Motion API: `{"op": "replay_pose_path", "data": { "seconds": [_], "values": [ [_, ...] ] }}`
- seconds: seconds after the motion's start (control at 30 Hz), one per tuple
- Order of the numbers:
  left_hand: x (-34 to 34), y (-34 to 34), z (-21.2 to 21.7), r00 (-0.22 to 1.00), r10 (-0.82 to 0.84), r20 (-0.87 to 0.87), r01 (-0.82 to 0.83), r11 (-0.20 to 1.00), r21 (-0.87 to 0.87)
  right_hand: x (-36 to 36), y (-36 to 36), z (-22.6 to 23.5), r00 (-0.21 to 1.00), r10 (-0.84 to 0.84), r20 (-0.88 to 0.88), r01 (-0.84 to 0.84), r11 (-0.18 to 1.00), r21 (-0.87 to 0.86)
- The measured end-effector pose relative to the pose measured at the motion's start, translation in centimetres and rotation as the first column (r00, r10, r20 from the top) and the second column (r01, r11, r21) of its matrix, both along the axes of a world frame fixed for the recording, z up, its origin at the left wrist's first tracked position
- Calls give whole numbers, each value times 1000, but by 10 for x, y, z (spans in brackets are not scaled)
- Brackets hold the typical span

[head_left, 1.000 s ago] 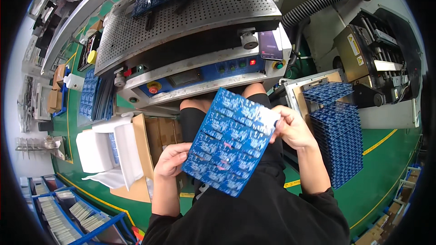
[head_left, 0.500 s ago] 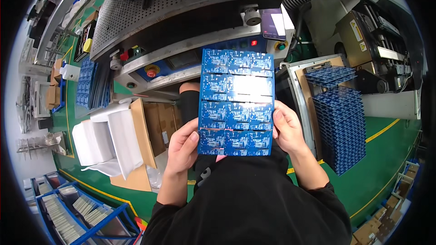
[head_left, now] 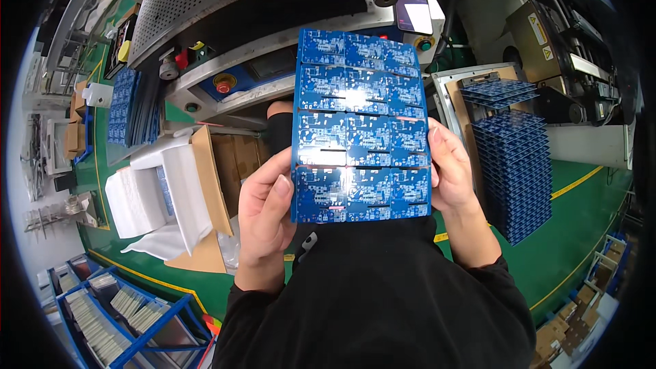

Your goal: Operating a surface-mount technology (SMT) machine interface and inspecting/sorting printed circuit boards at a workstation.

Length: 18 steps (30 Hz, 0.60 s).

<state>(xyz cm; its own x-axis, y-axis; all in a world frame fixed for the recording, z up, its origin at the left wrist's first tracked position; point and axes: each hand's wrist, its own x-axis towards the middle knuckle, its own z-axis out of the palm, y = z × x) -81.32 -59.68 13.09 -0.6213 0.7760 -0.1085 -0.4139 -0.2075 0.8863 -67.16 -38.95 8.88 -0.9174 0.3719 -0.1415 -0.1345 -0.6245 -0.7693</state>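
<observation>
I hold a large blue circuit board panel (head_left: 361,126) upright in front of me, its face with several rows of small boards turned toward the camera. My left hand (head_left: 265,213) grips its lower left edge. My right hand (head_left: 451,172) grips its right edge, fingers behind the panel. Light glares off the panel's middle.
A tall stack of blue panels (head_left: 516,171) stands at my right on a tray. An open cardboard box (head_left: 205,191) with white foam lining sits at my left. Ahead is a grey machine (head_left: 273,34) with red and yellow buttons. More blue panels (head_left: 133,106) lie far left. Blue shelving (head_left: 116,307) is at lower left.
The panel turned from a tilt to upright, facing me squarely, and now fills more of the view. Both hands shifted to grip its lower side edges.
</observation>
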Motion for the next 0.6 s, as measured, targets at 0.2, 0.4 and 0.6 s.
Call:
{"op": "replay_pose_path", "data": {
  "seconds": [0.2,0.4,0.6],
  "values": [
    [2,4,1,1000,17,18,-18,998,64,1,0,7,1000,-15,-27,14,999,-48],
    [3,3,2,1000,19,11,-20,999,29,2,-2,17,999,-48,17,49,999,-24],
    [2,3,-3,1000,8,31,-10,998,70,1,-3,18,998,-65,16,65,998,3]
  ]
}}
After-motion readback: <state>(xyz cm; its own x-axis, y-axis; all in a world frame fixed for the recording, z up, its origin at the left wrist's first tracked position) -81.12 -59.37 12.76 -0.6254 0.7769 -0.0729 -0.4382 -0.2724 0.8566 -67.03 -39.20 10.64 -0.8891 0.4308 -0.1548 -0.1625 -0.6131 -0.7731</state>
